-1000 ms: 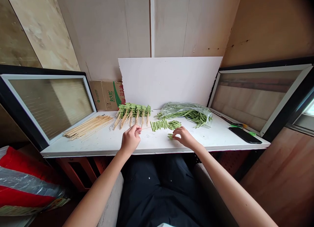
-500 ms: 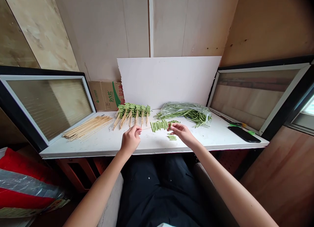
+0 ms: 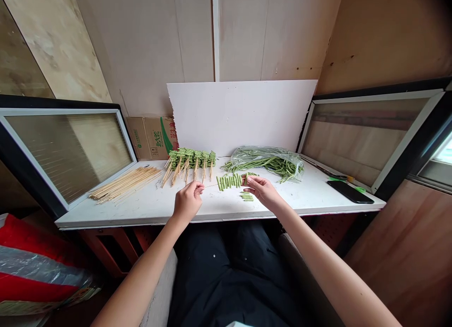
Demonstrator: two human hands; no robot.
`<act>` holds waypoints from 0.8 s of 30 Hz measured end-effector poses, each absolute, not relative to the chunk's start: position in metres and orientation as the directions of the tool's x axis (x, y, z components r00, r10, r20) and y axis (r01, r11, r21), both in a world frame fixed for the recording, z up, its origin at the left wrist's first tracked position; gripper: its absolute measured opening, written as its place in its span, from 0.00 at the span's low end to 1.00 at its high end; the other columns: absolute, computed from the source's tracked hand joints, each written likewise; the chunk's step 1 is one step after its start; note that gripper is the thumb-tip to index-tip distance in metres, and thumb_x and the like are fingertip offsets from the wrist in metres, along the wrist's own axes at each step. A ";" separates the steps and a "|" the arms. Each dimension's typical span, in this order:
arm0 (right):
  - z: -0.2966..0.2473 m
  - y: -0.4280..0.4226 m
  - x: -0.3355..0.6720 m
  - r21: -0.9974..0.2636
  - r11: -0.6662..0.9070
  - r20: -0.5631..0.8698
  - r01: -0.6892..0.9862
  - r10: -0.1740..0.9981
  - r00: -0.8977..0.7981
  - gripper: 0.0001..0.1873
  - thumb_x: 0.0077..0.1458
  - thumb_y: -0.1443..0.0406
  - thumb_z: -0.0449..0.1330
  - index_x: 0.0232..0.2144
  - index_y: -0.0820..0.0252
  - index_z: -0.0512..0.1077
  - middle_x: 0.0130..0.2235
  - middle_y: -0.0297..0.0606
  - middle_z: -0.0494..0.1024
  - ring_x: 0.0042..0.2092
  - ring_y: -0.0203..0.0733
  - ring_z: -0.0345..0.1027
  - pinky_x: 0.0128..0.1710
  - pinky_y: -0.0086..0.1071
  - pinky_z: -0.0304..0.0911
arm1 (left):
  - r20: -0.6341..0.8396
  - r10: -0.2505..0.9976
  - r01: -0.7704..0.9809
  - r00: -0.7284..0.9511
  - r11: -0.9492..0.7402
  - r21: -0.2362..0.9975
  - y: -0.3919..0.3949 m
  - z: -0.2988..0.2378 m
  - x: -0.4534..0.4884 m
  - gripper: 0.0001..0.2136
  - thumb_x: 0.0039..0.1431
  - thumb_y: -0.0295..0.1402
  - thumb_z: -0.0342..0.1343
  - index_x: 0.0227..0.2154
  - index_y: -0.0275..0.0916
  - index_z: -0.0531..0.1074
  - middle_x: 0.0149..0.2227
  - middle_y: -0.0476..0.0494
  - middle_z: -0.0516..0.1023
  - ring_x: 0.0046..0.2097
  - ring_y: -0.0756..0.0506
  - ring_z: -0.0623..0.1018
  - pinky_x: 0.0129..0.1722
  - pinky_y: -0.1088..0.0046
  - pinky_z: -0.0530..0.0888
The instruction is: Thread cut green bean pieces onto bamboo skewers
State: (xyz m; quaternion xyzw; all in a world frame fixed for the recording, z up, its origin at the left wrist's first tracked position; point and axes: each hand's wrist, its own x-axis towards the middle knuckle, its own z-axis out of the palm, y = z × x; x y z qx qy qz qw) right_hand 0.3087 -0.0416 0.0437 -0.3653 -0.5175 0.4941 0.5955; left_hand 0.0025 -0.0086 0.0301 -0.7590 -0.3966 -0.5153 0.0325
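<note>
My left hand (image 3: pixel 188 200) is closed on the bare end of a thin bamboo skewer (image 3: pixel 211 185) that carries a row of short green bean pieces (image 3: pixel 229 181). At the skewer's tip my right hand (image 3: pixel 262 191) pinches one more bean piece (image 3: pixel 246 179) against the row. A few loose cut bean pieces (image 3: pixel 247 197) lie on the white table (image 3: pixel 155 207) just below that hand. Behind the left hand lies a pile of finished bean skewers (image 3: pixel 190 161).
Bare bamboo skewers (image 3: pixel 125 183) lie in a heap at the left. A plastic bag of long green beans (image 3: pixel 270 160) sits at the back right. A black phone (image 3: pixel 350 192) lies near the right edge. A cardboard box (image 3: pixel 152 137) and a white board (image 3: pixel 240 115) stand behind.
My right hand rose from the loose pieces on the table with one bean piece and brought it to the tip of the skewer. The left hand kept still.
</note>
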 end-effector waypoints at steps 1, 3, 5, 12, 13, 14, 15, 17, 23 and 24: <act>0.044 -0.042 0.308 -0.947 0.243 0.253 -0.209 0.967 -0.021 0.23 0.47 0.46 0.76 0.40 0.54 0.84 0.46 0.41 0.83 0.48 0.46 0.76 0.47 0.37 0.72 | 0.807 0.571 0.639 0.154 -0.680 0.359 -0.009 0.030 0.003 0.08 0.66 0.25 0.52 0.36 0.43 0.75 0.31 0.47 0.83 0.34 0.44 0.83 0.36 0.71 0.75; 0.044 -0.042 0.308 -0.949 0.239 0.246 -0.205 0.969 -0.013 0.23 0.47 0.47 0.76 0.39 0.54 0.84 0.46 0.41 0.83 0.47 0.45 0.76 0.46 0.36 0.73 | 0.806 0.570 0.640 0.157 -0.681 0.357 -0.009 0.030 0.003 0.08 0.66 0.25 0.52 0.36 0.43 0.76 0.31 0.47 0.83 0.35 0.44 0.83 0.36 0.71 0.75; 0.044 -0.042 0.308 -0.952 0.238 0.244 -0.195 0.970 -0.005 0.23 0.47 0.47 0.76 0.40 0.54 0.84 0.46 0.41 0.83 0.46 0.46 0.77 0.45 0.36 0.73 | 0.807 0.568 0.638 0.162 -0.684 0.354 -0.009 0.030 0.003 0.08 0.66 0.25 0.52 0.36 0.43 0.76 0.31 0.47 0.84 0.35 0.44 0.83 0.36 0.71 0.75; 0.045 -0.042 0.308 -0.954 0.243 0.247 -0.176 0.969 -0.002 0.24 0.47 0.47 0.76 0.40 0.56 0.84 0.43 0.41 0.83 0.45 0.45 0.76 0.42 0.34 0.73 | 0.803 0.574 0.652 0.159 -0.672 0.351 -0.010 0.032 0.003 0.08 0.65 0.24 0.53 0.36 0.43 0.76 0.31 0.47 0.84 0.35 0.44 0.84 0.35 0.71 0.75; 0.044 -0.042 0.308 -0.954 0.243 0.248 -0.177 0.969 -0.005 0.23 0.47 0.47 0.76 0.39 0.56 0.85 0.43 0.41 0.83 0.44 0.44 0.76 0.42 0.34 0.72 | 0.804 0.573 0.653 0.160 -0.672 0.349 -0.011 0.032 0.003 0.08 0.65 0.24 0.53 0.36 0.43 0.76 0.32 0.47 0.84 0.35 0.44 0.84 0.35 0.71 0.74; 0.044 -0.041 0.308 -0.954 0.243 0.248 -0.177 0.969 -0.006 0.23 0.47 0.47 0.76 0.39 0.56 0.85 0.43 0.41 0.83 0.44 0.44 0.76 0.41 0.34 0.72 | 0.805 0.572 0.654 0.160 -0.672 0.348 -0.011 0.032 0.003 0.08 0.65 0.24 0.53 0.36 0.43 0.76 0.31 0.47 0.84 0.35 0.44 0.84 0.35 0.71 0.74; 0.043 -0.041 0.308 -0.953 0.244 0.248 -0.177 0.969 -0.002 0.22 0.47 0.47 0.76 0.38 0.56 0.85 0.43 0.41 0.83 0.44 0.44 0.76 0.41 0.34 0.72 | 0.805 0.571 0.654 0.160 -0.672 0.346 -0.011 0.032 0.003 0.09 0.65 0.24 0.53 0.35 0.43 0.76 0.31 0.47 0.84 0.34 0.44 0.83 0.34 0.72 0.74; 0.042 -0.040 0.308 -0.954 0.244 0.245 -0.174 0.969 0.016 0.22 0.46 0.47 0.77 0.36 0.56 0.85 0.42 0.41 0.83 0.43 0.44 0.75 0.41 0.35 0.72 | 0.806 0.569 0.655 0.163 -0.674 0.343 -0.012 0.032 0.003 0.09 0.64 0.23 0.53 0.35 0.43 0.76 0.31 0.48 0.84 0.34 0.44 0.83 0.34 0.72 0.74; 0.043 -0.041 0.306 -0.947 0.270 0.270 -0.172 0.962 0.024 0.21 0.45 0.47 0.77 0.32 0.56 0.84 0.40 0.40 0.82 0.41 0.43 0.74 0.41 0.36 0.71 | 0.817 0.555 0.657 0.154 -0.675 0.335 -0.012 0.034 0.003 0.09 0.64 0.22 0.54 0.35 0.42 0.76 0.31 0.48 0.85 0.35 0.44 0.84 0.34 0.72 0.74; 0.044 -0.041 0.306 -0.947 0.275 0.275 -0.167 0.961 0.023 0.21 0.46 0.47 0.77 0.33 0.56 0.84 0.41 0.40 0.83 0.42 0.43 0.74 0.41 0.35 0.71 | 0.818 0.556 0.659 0.149 -0.672 0.337 -0.012 0.034 0.003 0.09 0.64 0.23 0.54 0.35 0.42 0.76 0.31 0.48 0.85 0.35 0.44 0.84 0.34 0.72 0.74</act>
